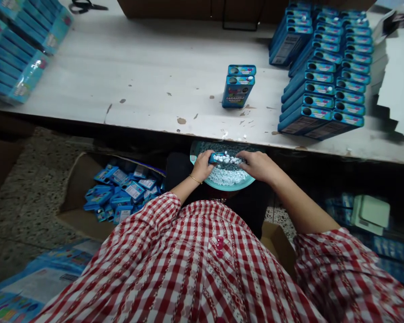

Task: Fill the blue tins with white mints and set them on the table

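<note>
My left hand (pixel 202 166) is closed around a small blue candy box (pixel 216 158), held sideways over a turquoise basin (pixel 231 186). Loose white candies (pixel 226 176) fill much of the basin. A raised strip of white candies (pixel 229 159) runs from the mouth of the box to my right hand (pixel 257 166). The fingers of that right hand are curled in at the strip's far end; whatever they grip is hidden by the hand and the candies. The basin sits at my lap, just below the table edge.
On the white table (pixel 148 76) stand two blue boxes (pixel 238 92) and rows of upright blue boxes (pixel 323 89). Wrapped packs (pixel 23 49) and scissors (pixel 84 6) lie at left. A carton (pixel 77 184) on the floor holds more blue boxes (pixel 123 190).
</note>
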{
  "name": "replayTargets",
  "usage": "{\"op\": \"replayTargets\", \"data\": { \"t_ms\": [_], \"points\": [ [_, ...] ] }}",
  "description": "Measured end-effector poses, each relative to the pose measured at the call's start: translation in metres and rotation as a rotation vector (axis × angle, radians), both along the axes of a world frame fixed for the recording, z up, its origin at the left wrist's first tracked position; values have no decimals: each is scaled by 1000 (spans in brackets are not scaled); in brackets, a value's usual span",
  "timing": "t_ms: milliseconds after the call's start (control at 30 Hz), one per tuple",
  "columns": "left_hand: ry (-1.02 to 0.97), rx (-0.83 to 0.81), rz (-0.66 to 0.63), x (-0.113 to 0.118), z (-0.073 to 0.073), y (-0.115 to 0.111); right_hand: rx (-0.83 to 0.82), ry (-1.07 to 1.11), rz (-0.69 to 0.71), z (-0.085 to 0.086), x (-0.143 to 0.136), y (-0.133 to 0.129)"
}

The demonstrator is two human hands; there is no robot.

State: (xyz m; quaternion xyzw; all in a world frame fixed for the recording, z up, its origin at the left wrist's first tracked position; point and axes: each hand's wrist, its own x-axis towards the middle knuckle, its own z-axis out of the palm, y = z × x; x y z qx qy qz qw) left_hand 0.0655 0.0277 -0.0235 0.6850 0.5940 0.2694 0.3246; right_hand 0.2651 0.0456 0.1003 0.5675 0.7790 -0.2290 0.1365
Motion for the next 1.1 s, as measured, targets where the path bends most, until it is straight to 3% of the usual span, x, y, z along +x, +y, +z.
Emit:
{"op": "replayTargets", "data": {
  "t_ms": [200,267,367,467,567,700,800,867,967,1100],
  "points": [
    [23,-2,-18,1,-3,-1,34,-177,121,16,-33,-3],
    [23,-1,-13,0,-2,-1,54,-182,136,20,-31,-7],
    [10,-13,20,-4,-1,0,97,-137,118,19,-9,-13],
    [-37,-4,74,-16,0,-1,72,-89,17,-5,27,-16],
    [-106,18,156,-31,1,-4,-55,-122,-110,-53,41,-14],
    [-168,20,263,-44,5,-8,-189,-72,-195,-121,4,-10],
    [-178,9,307,-48,9,-9,-198,69,-202,-153,-35,-6],
    [-172,3,326,-49,11,-10,-202,172,-215,-164,-47,-3],
    [-170,10,362,-53,13,-10,-199,306,-245,-169,-43,-2],
    [-181,33,396,-56,12,-8,-173,489,-295,-154,-14,-7]
  ]
}}
